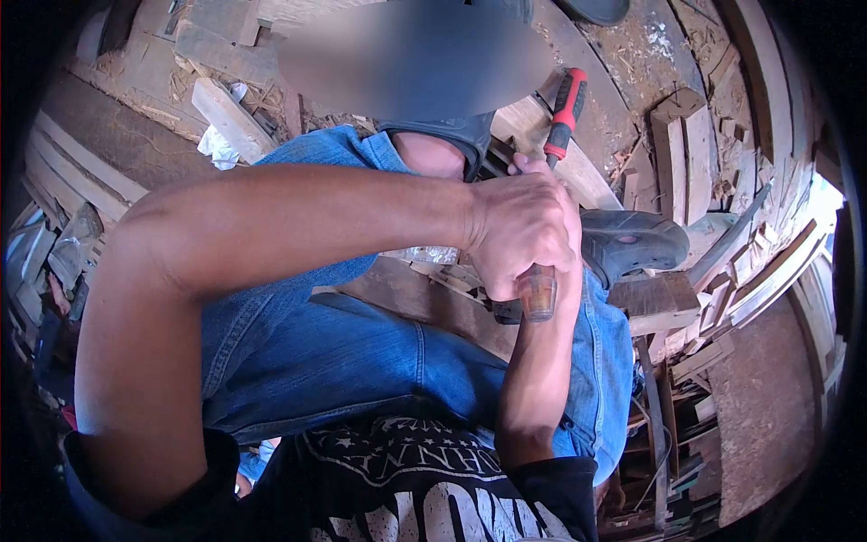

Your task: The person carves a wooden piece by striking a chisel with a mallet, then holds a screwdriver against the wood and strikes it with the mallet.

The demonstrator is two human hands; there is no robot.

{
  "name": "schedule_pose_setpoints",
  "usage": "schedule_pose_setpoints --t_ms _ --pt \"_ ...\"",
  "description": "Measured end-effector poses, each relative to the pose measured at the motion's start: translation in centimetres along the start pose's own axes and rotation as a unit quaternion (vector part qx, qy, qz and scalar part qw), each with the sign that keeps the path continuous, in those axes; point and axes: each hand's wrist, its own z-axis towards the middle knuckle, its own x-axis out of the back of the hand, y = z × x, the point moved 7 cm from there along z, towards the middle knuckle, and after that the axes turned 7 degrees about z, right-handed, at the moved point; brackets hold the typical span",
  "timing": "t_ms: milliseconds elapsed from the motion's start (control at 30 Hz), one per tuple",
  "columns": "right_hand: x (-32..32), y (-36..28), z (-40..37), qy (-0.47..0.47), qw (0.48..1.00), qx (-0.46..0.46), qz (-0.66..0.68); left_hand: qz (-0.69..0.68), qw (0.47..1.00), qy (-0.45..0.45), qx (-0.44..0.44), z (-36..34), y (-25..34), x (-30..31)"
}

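My left hand (528, 230) crosses in front of my right forearm, its fingers wrapped round a translucent amber tool handle (539, 296). The butt of that handle points back toward me; its far end is hidden in the fist. Mostly behind the left hand, my right hand (567, 203) shows its edge and curled fingertips. A red-and-black tool handle (566, 108) rises from those fingertips, slanting away, and its lower end disappears at the right hand. What either tool touches is out of sight.
My jeans-clad legs (343, 352) are bent below the hands, with a dark shoe (632, 242) at the right. Wooden blocks (682, 154), offcuts and shavings litter the floor. Long planks (768, 81) line the right side, and a pale board (230, 117) lies left. A blurred patch hides the top middle.
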Motion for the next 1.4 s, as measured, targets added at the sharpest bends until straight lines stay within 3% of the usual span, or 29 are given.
schedule_pose_setpoints --t_ms 100,300,367,700,1000,1400 --pt "-0.1 -0.1 -0.6 0.054 0.998 -0.013 0.002 -0.005 1.000 0.006 -0.001 0.2 0.2 0.2" --pt "-1.5 -0.5 -0.9 -0.076 0.993 -0.026 0.090 -0.013 1.000 0.015 0.007 0.7 0.2 0.8" --pt "-0.9 -0.6 -0.8 0.040 0.997 0.007 0.069 -0.022 0.998 -0.038 0.055 0.8 -0.3 0.2" --pt "-0.2 -0.5 -1.0 0.015 0.999 0.029 0.031 -0.030 0.998 -0.007 0.055 1.0 -0.3 0.9" --pt "0.4 -0.5 -2.0 0.012 0.999 0.046 0.017 -0.050 0.993 -0.049 0.090 0.6 -1.0 -0.9" --pt "1.0 -0.3 -2.4 0.015 0.998 0.056 0.006 -0.041 0.998 -0.022 0.037 0.8 -0.1 -0.1"
